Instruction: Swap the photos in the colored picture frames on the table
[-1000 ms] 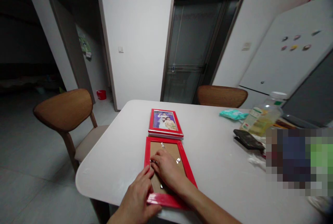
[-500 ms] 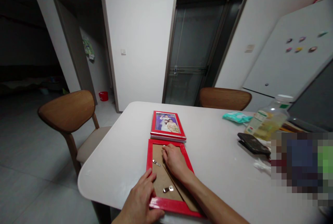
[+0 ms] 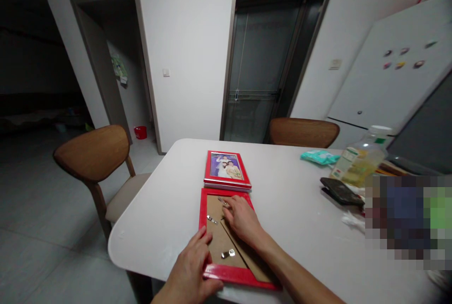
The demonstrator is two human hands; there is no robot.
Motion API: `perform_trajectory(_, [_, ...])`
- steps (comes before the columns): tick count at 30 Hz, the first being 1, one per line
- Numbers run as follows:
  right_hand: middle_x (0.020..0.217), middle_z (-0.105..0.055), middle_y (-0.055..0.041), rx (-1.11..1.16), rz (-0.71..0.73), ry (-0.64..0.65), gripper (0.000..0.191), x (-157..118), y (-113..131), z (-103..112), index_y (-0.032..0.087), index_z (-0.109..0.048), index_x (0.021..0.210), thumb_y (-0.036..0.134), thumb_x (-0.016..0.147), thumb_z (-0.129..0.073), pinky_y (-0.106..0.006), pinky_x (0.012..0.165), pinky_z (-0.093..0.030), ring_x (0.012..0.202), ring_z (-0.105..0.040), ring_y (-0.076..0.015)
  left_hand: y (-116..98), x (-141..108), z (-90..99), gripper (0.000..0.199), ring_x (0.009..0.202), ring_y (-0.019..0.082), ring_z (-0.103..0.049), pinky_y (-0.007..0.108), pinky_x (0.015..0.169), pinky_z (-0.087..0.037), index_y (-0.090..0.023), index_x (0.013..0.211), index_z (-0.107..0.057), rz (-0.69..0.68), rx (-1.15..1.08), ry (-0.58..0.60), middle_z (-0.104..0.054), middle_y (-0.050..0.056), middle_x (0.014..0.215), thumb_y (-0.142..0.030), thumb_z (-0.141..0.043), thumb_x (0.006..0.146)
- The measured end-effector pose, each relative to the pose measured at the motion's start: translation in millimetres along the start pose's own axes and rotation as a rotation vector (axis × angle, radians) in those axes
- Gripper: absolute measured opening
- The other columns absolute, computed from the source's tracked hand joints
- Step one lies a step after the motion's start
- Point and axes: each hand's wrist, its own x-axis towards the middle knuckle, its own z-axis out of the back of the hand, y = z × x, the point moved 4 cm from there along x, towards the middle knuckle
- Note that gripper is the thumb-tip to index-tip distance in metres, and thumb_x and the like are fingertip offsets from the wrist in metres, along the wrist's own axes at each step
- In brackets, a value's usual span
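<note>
A red picture frame lies face down on the table, its brown backing board and a slanting folded stand strip showing. My left hand grips the frame's near left corner, thumb along the near edge and fingers over the left side. At the far end of the backing, my right hand has its bent fingers closed at a small metal clip. Two more metal clips show: one by the left edge, another near the bottom. The right forearm covers part of the frame's right side.
Just beyond lies a stack of red frames, the top one with a photo facing up. To the right are a teal packet, a plastic bottle, a black wallet-like item and crumpled tissue. Wooden chairs stand around the table.
My right hand has shifted slightly right, and the far clip now shows beside its fingertips. The left hand keeps its grip on the frame. The camera view has moved a little.
</note>
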Motion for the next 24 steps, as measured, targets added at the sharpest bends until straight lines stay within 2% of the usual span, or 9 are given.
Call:
perform_trajectory(3, [0.088,-0.055,-0.006,0.032,-0.025,0.117,0.031,-30,-5,7,0.02,-0.059,0.094,0.037,0.071,-0.047,-0.024,0.069,-0.035,0.082,-0.049,-0.0171,-1,-1,-0.3,0.025,0.122,0.026,-0.027,0.039,0.095,-0.031,-0.02,0.073,-0.051,-0.011,-0.014,-0.005,-0.046,0.009,0.123,-0.017,-0.065,0.053])
perform_trajectory(5, [0.087,-0.054,-0.0052,0.055,-0.039,0.169,0.032,-45,-7,7,0.021,-0.059,0.093,0.036,0.066,-0.052,-0.024,0.068,-0.036,0.08,-0.05,-0.0169,-1,-3,0.3,0.027,0.121,0.026,-0.027,0.04,0.095,-0.03,-0.019,0.077,-0.052,-0.007,-0.023,-0.019,-0.045,0.01,0.124,-0.018,-0.065,0.053])
perform_trajectory(10, [0.087,-0.055,-0.0062,0.106,-0.068,0.123,0.033,-48,-8,11,0.018,-0.059,0.092,0.024,0.061,-0.052,-0.023,0.072,-0.036,0.081,-0.05,-0.0166,-4,-2,8.0,0.048,0.118,0.027,-0.034,0.039,0.096,-0.029,-0.017,0.103,-0.047,0.032,-0.136,-0.076,-0.037,0.014,0.129,-0.025,-0.064,0.059])
perform_trajectory(13, [0.086,-0.056,-0.0067,0.115,-0.07,0.116,0.033,-40,-5,24,0.017,-0.06,0.091,0.025,0.06,-0.052,-0.024,0.072,-0.037,0.081,-0.051,-0.0176,-7,3,14.3,0.051,0.113,0.024,-0.04,0.038,0.094,-0.032,-0.017,0.116,-0.039,0.121,-0.303,-0.143,-0.043,0.011,0.125,-0.026,-0.057,0.069])
perform_trajectory(18, [0.088,-0.056,-0.0065,0.171,-0.062,0.052,0.035,-37,20,51,0.019,-0.061,0.094,0.028,0.06,-0.055,-0.026,0.073,-0.039,0.082,-0.051,-0.0189,-7,17,18.9,0.039,0.099,0.022,-0.053,0.033,0.084,-0.042,-0.016,0.111,-0.043,0.225,-0.725,-0.29,-0.057,0.008,0.108,-0.028,-0.051,0.075])
perform_trajectory(21, [0.088,-0.055,-0.0056,0.306,0.017,0.058,0.034,-41,37,52,0.02,-0.059,0.097,0.031,0.065,-0.054,-0.025,0.072,-0.04,0.081,-0.051,-0.0173,2,19,20.8,0.036,0.087,0.022,-0.06,0.033,0.072,-0.047,-0.014,0.104,-0.047,0.323,-1.028,-0.305,-0.064,0.007,0.095,-0.033,-0.051,0.074])
perform_trajectory(24, [0.093,-0.055,-0.0064,0.351,0.025,0.014,0.036,-45,25,46,0.02,-0.056,0.102,0.036,0.072,-0.048,-0.027,0.074,-0.04,0.083,-0.051,-0.0173,19,10,30.7,0.035,0.077,0.022,-0.062,0.031,0.065,-0.049,-0.014,0.1,-0.049,0.405,-1.173,-0.321,-0.066,0.004,0.085,-0.034,-0.053,0.073])
